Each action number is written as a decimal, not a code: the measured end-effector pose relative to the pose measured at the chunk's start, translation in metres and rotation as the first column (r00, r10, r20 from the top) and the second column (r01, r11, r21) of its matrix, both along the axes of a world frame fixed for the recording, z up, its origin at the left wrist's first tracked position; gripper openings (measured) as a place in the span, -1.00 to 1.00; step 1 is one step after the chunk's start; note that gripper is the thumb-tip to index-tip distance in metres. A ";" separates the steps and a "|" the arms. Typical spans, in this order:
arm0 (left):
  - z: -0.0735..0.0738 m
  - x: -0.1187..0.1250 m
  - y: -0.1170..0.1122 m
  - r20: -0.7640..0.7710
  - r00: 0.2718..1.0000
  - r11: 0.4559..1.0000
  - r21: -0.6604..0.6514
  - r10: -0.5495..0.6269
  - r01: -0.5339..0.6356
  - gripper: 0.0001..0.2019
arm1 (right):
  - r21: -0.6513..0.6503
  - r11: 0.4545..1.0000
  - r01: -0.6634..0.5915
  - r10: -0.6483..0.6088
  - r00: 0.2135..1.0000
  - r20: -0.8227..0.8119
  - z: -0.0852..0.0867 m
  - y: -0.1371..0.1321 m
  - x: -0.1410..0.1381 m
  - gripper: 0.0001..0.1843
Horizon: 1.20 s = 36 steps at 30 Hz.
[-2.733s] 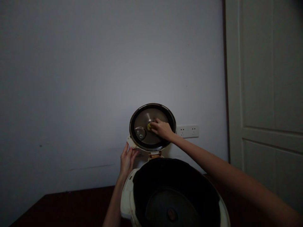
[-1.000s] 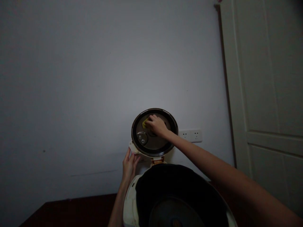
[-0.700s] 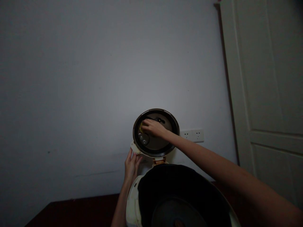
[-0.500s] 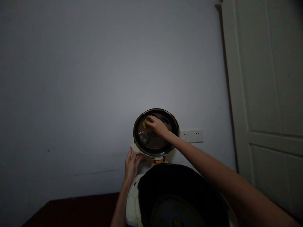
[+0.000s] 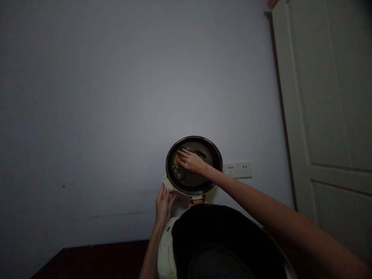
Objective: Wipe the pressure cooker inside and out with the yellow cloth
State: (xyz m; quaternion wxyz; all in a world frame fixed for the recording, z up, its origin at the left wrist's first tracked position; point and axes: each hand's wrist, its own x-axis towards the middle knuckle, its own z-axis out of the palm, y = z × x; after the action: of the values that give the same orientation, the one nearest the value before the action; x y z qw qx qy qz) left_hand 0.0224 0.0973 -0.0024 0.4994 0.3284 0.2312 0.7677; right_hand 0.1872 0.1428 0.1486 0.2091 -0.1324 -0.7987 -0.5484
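A large cooker point(image 5: 167, 248) with a white body and dark inside stands in front of me, its round lid point(image 5: 216, 155) raised on a hinge point(image 5: 197, 199). Against the lid's inner face my right hand point(image 5: 190, 161) presses a yellow cloth point(image 5: 176, 159), near the round valve fitting at the lower left. The cloth is mostly hidden under the fingers. My left hand point(image 5: 164, 205) supports the lid by its white latch tab point(image 5: 168, 183), fingers behind it. Part of the cooker's right side is behind my right forearm.
A double wall socket point(image 5: 238, 169) is on the pale wall right of the lid. A panelled door point(image 5: 328, 116) stands at the right. The cooker rests on a dark red tabletop point(image 5: 93, 259).
My right hand has moved down the lid's inner face with the yellow cloth, toward the valve fitting, its fingers flatter now. My left hand keeps its place at the latch tab.
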 end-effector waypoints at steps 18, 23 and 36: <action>-0.001 0.001 0.000 0.003 1.000 1.000 0.027 0.013 -0.013 -0.49 | -0.058 0.998 0.037 -0.042 0.996 -0.079 0.023 0.022 0.043 -0.65; -0.004 0.001 0.004 -0.013 1.000 0.999 0.036 0.011 -0.011 -0.51 | -0.089 0.996 -0.016 0.010 0.998 -0.067 0.009 0.024 0.017 -0.68; -0.004 0.000 0.006 -0.029 1.000 0.999 0.045 -0.003 0.005 -0.50 | -0.166 0.979 0.120 -0.112 0.992 0.059 0.037 0.016 0.048 -0.63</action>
State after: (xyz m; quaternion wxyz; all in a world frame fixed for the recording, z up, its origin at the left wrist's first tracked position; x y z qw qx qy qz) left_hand 0.0227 0.1031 -0.0064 0.4900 0.3510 0.2205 0.7668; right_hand 0.2354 0.1586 0.1859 0.1451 -0.1825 -0.8384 -0.4927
